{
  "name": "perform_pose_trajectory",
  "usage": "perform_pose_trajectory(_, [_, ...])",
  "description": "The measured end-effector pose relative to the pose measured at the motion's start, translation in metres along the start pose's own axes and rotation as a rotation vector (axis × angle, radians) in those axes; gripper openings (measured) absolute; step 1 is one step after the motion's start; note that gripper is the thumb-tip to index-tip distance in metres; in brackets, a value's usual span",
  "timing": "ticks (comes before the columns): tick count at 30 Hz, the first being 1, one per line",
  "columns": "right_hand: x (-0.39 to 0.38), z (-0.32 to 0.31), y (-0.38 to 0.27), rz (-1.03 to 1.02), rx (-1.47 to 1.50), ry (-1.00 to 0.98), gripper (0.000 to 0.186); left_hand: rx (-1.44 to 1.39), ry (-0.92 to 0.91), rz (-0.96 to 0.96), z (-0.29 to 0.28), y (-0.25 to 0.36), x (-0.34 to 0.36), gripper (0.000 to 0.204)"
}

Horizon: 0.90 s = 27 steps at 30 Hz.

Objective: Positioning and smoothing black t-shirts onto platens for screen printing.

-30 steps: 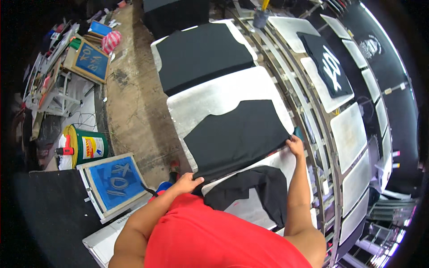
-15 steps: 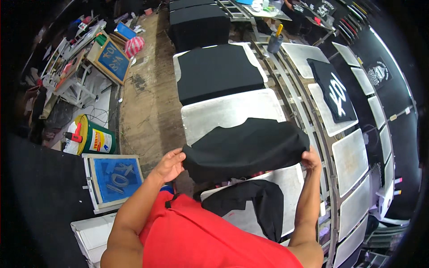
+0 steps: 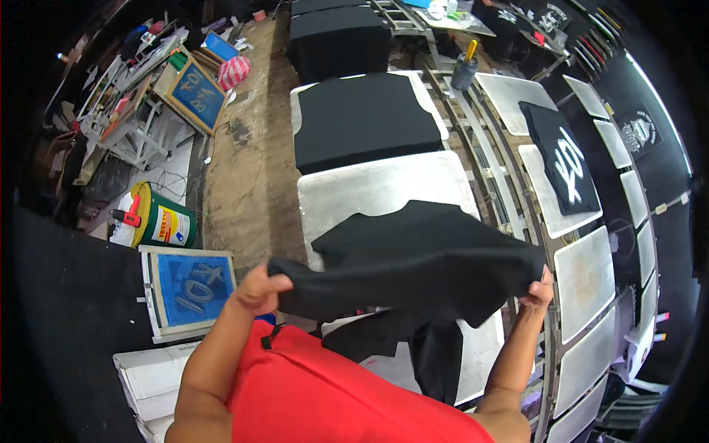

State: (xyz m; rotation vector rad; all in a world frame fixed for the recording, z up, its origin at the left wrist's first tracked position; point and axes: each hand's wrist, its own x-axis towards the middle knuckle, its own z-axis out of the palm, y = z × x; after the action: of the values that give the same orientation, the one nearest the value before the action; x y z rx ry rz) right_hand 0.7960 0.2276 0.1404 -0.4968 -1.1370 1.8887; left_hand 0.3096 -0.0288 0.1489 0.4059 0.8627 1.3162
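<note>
A black fabric panel [image 3: 413, 255], with a curved notch along its far edge, is stretched between my two hands. My left hand [image 3: 262, 289] is closed on its left edge, thumb on top. At the right edge, my right hand [image 3: 539, 289] pinches the cloth. The panel hangs partly over a pale flat board [image 3: 384, 177] and hides that board's near part. Close to my red-clad body, another black cloth piece [image 3: 436, 358] lies on a nearer board [image 3: 481, 354], partly covered by the held panel.
Beyond, another board carries a flat black panel [image 3: 365, 114]. Metal rails [image 3: 487, 148] run along the right, with more boards and a black panel printed in white [image 3: 561, 159]. To the left are a blue printing screen [image 3: 192, 288], a green bucket [image 3: 173, 221] and a white box [image 3: 159, 384].
My hands have spread apart, the left going left and slightly nearer, the right going right. Between them the fabric panel is drawn wider and flatter, its near edge hanging lower at the right.
</note>
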Motion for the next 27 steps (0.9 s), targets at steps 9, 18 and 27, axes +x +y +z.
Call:
perform_pose_trajectory(9, [0.034,-0.016,-0.006,-0.144,-0.185,0.167,0.066,0.094,-0.013,0.245,0.033,0.031,0.005,0.06])
perform_pose_trajectory(18, [0.253,0.015,-0.019,0.182,-0.333,0.183,0.034,0.227,0.362,0.536,0.008,0.106,0.135,0.038])
perform_pose_trajectory(27, [0.354,0.073,-0.122,-0.24,-0.185,-0.06,0.032,0.332,0.116,0.85,0.055,0.236,0.139,0.038])
